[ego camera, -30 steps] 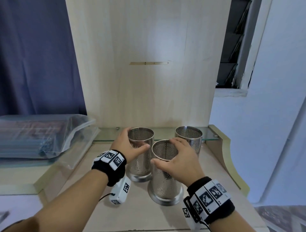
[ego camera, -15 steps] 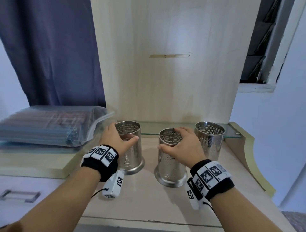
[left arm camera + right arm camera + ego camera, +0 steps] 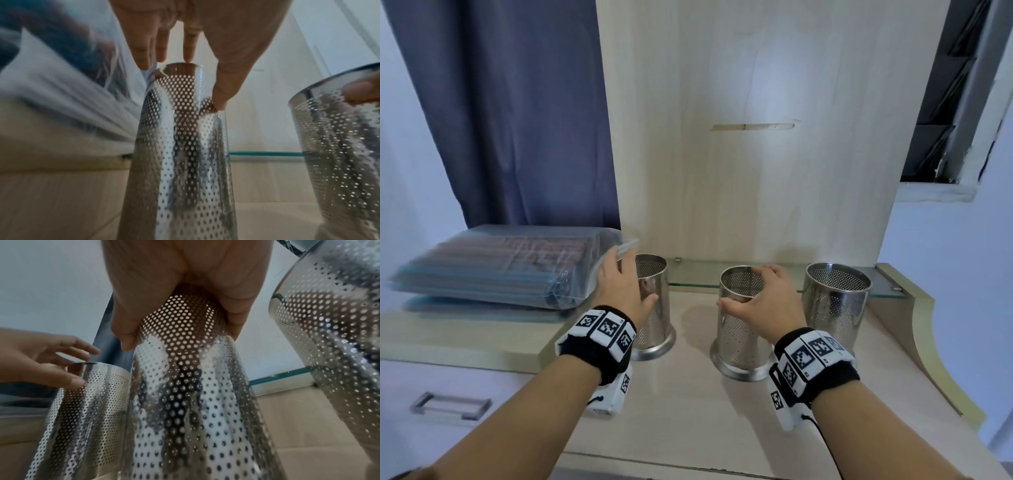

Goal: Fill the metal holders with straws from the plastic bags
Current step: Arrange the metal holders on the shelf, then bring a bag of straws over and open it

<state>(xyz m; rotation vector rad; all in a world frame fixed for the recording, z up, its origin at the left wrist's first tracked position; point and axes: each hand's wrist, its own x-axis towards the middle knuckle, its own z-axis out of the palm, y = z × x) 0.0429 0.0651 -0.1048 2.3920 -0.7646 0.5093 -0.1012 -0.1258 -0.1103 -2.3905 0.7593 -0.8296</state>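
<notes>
Three empty perforated metal holders stand on the wooden desk [image 3: 688, 428]. My left hand [image 3: 619, 291] is at the left holder [image 3: 657, 284]; in the left wrist view its fingers [image 3: 162, 53] reach out straight over the rim of this holder [image 3: 180, 146] and the thumb touches its wall. My right hand [image 3: 767, 301] grips the middle holder [image 3: 739, 335] round its top, thumb on one side and fingers on the other, as the right wrist view shows [image 3: 185, 386]. The right holder [image 3: 835, 301] stands alone. Clear plastic bags of straws [image 3: 493, 267] lie stacked just left of my left hand.
The bags rest on a raised ledge [image 3: 465, 339] above a drawer with a metal handle [image 3: 450, 406]. A low glass shelf [image 3: 698, 274] and a wooden back panel [image 3: 756, 154] close off the rear. A curved raised side [image 3: 917, 329] borders the desk on the right.
The left and middle holders have been slid apart, the left one toward the bags. My left hand's fingers have straightened over the rim. The head view has swung left.
</notes>
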